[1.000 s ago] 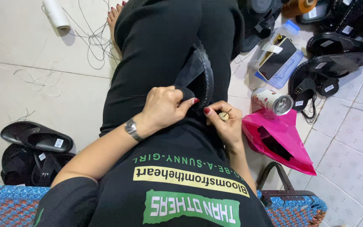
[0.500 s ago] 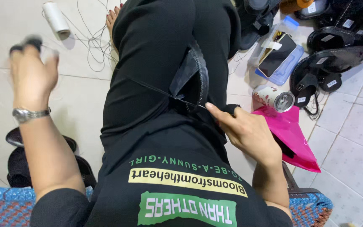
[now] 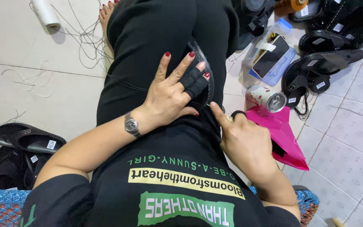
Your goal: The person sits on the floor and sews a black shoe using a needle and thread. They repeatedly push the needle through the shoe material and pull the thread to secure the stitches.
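Left hand (image 3: 167, 94) laid flat on the lap, fingers (image 3: 177, 69) spread and slightly fanned, two of them wrapped in black finger guards (image 3: 195, 83) and pressed down on a black strap piece (image 3: 204, 69) lying across the black trousers (image 3: 156, 46). Nothing pinched by that hand; palm held against the cloth, metal wristwatch (image 3: 131, 124) worn at the wrist. Right hand (image 3: 244, 143) set just beside it, fingers mostly curled in, index finger (image 3: 216, 112) extended toward the lower edge of the strap piece, black ring band (image 3: 237, 114) worn on one finger; whether anything was held inside the curled fingers could not be told. Thin dark thread (image 3: 124, 83) seen running from the lap out over the floor to the left, toward a white thread spool (image 3: 45, 12) lying near the top edge. Pink plastic bag (image 3: 280, 134) lying on the tiled floor (image 3: 349, 143) just right of the right hand, with a tipped tin can (image 3: 265, 98) near its upper end. Beyond that, a phone (image 3: 270, 54) resting on a clear plastic box (image 3: 282, 69), and black sandals (image 3: 324, 63) grouped further right. More black sandals (image 3: 22, 141) placed well apart at the left edge.
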